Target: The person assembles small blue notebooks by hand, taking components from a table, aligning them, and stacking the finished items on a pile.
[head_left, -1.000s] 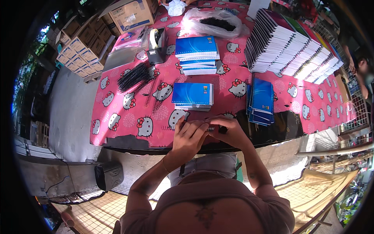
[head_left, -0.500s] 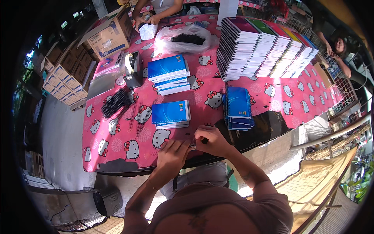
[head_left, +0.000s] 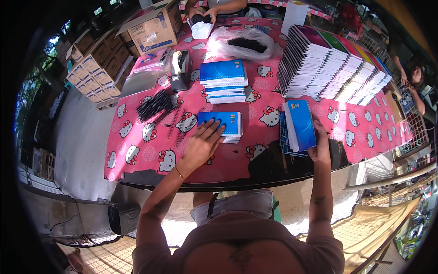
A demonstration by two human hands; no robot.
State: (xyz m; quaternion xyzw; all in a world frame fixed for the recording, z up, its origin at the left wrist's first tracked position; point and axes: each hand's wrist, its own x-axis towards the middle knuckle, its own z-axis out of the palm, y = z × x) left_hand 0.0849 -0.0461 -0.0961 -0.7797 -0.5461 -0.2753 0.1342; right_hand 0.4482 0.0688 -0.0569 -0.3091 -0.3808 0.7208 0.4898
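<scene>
The left hand (head_left: 203, 142) lies on a stack (head_left: 233, 119), grip wide; the right hand (head_left: 322, 145) holds a notebook (head_left: 301, 125); around are coils (head_left: 155, 106), a pile (head_left: 328, 68).

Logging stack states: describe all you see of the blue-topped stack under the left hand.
The blue-topped stack has a slightly glossy blue cover with a small multicoloured mark toward its right end; white, paper-like edges show below it at the right, slightly uneven. It lies flat on the pink patterned tablecloth, nearer the person than another blue-topped pile. The left hand lies over the cover's near left part, hiding it; I cannot tell whether it is coil-bound.
</scene>
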